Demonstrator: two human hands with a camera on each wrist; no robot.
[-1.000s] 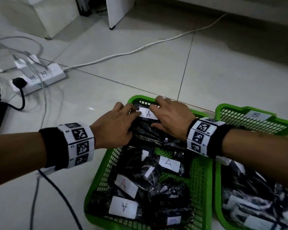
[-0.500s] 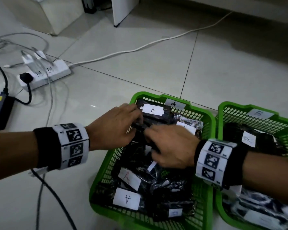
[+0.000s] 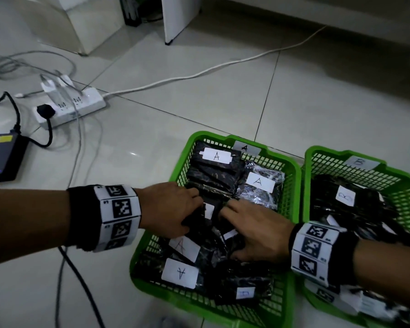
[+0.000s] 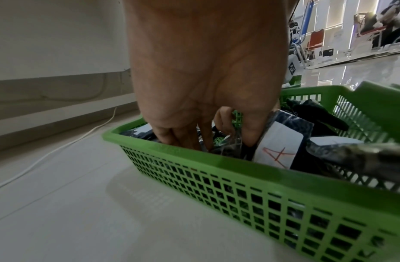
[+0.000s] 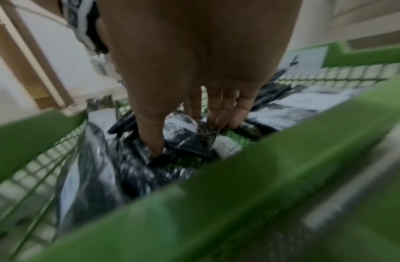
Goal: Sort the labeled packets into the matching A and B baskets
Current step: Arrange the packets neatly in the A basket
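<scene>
Two green baskets stand side by side on the tiled floor: basket A (image 3: pixel 182 162) on the left, basket B (image 3: pixel 388 171) on the right, each with a lettered tag on its far wall. Several black packets with white A labels lie in basket A, such as one at the far end (image 3: pixel 216 156). A packet marked B (image 3: pixel 344 196) lies in basket B. Both hands reach into the middle of basket A. My left hand (image 3: pixel 191 207) (image 4: pixel 216 138) and right hand (image 3: pixel 232 223) (image 5: pixel 185 131) both curl round a black packet (image 3: pixel 208 210) (image 5: pixel 189 136) there; its label is mostly hidden.
A white power strip (image 3: pixel 69 110) with plugs and loose cables lies on the floor at far left, next to a black adapter (image 3: pixel 3 157). A white cord (image 3: pixel 199 74) crosses the tiles beyond the baskets. A dark cable (image 3: pixel 81 280) runs under my left forearm.
Both hands have drawn back from the far end of basket A to its middle. The A packet they pressed stays at the far end. They now hold a different black packet.
</scene>
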